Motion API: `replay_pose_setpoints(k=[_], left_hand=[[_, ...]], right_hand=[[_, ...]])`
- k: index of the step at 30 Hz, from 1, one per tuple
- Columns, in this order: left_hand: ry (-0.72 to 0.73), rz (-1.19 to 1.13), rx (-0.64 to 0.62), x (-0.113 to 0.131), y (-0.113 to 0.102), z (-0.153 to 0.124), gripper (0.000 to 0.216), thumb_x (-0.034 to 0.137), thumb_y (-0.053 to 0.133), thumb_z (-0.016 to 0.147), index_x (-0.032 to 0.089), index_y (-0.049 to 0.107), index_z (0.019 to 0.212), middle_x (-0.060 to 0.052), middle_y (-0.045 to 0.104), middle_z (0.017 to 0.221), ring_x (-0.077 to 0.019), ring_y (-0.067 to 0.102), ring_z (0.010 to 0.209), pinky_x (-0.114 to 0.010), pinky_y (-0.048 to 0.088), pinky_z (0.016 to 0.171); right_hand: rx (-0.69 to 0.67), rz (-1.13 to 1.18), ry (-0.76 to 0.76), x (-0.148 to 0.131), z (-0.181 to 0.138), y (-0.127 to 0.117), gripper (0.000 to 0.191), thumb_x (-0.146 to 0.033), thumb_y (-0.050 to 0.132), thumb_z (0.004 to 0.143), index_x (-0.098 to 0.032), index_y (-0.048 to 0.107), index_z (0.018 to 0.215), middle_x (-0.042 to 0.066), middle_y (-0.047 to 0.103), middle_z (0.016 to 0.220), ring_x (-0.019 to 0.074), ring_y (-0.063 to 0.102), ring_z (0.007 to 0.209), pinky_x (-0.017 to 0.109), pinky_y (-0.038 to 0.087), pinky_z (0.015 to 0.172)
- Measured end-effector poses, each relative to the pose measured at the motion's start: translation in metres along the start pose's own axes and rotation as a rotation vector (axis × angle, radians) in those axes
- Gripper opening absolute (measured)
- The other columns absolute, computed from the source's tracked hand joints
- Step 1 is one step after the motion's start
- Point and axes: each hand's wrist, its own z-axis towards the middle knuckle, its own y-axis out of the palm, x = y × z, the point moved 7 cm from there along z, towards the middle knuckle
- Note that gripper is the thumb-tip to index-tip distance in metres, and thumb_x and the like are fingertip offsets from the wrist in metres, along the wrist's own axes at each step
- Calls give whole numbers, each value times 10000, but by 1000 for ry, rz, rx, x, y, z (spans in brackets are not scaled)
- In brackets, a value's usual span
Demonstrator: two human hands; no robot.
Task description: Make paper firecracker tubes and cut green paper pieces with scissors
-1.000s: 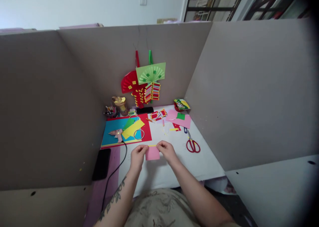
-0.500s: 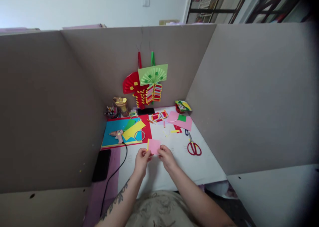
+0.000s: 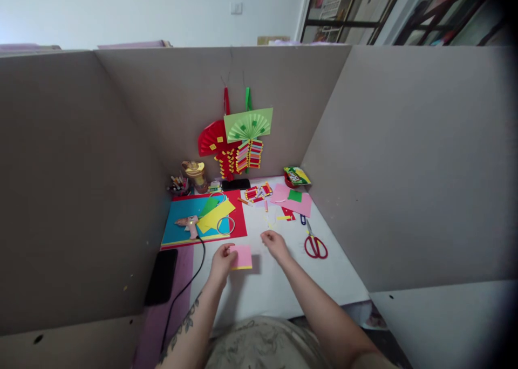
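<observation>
My left hand (image 3: 222,260) pinches the left edge of a small pink paper square (image 3: 243,256) with a yellow strip along its lower edge, just above the white table top (image 3: 267,288). My right hand (image 3: 275,245) is to the right of the pink paper, apart from it, with its fingers curled loosely and nothing visible in them. Small yellow paper scraps (image 3: 270,221) lie just beyond the right hand.
Red scissors (image 3: 314,245) lie right of my right hand. A pink glue gun (image 3: 188,224) with a black cord rests on coloured sheets (image 3: 202,218) at the left. A black phone (image 3: 162,276) lies far left. Paper fans (image 3: 237,134) hang on the cardboard back wall.
Both hands held the pink paper before. Now my right hand has let go and moved right and forward, while my left hand has lowered the paper toward the table.
</observation>
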Motion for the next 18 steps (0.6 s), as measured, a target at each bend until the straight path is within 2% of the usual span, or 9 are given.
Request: replay_pose_setpoints(k=[2,4,8,11,14,18], left_hand=[[-30,-30,56,-7,-11,1,416,268,715,510,140,587,885,21,591,614,-116,543,539,-218,389,529],[-60,-44,72,-16,-19,0,438,272,729,500,139,583,891,25,586,597,-118,547,531,-218,392,525],[-75,-53,88,-29,-32,0,430,276,731,518,140,586,900,45,550,548,-115,537,503,-212,384,502],[-79,-63,106,-31,-39,2,427,269,734,517,140,579,894,45,555,557,-113,536,499,-213,392,502],[-67,-70,123,-26,-41,5,432,270,744,504,134,579,880,42,561,557,-113,536,492,-219,400,504],[-42,-62,102,-20,-29,6,435,298,762,495,139,587,860,40,568,533,-114,538,482,-207,375,480]], right_hand=[[110,-105,64,14,24,-13,242,-251,431,816,-158,652,852,68,641,815,189,591,784,269,435,702],[165,-189,111,23,43,-19,223,-188,459,791,-147,661,875,111,633,914,200,589,859,272,419,756],[197,-328,162,29,67,-13,227,-161,521,761,-111,669,926,189,601,1022,253,565,985,302,390,828],[181,-384,185,26,74,-3,225,-171,524,770,-77,673,910,230,595,1016,287,558,1007,329,388,832],[140,-401,185,20,74,3,217,-147,507,777,-58,669,890,238,609,982,278,579,962,324,398,791],[10,-356,82,11,67,1,160,-102,534,729,-115,669,814,136,658,827,200,602,769,264,398,673]])
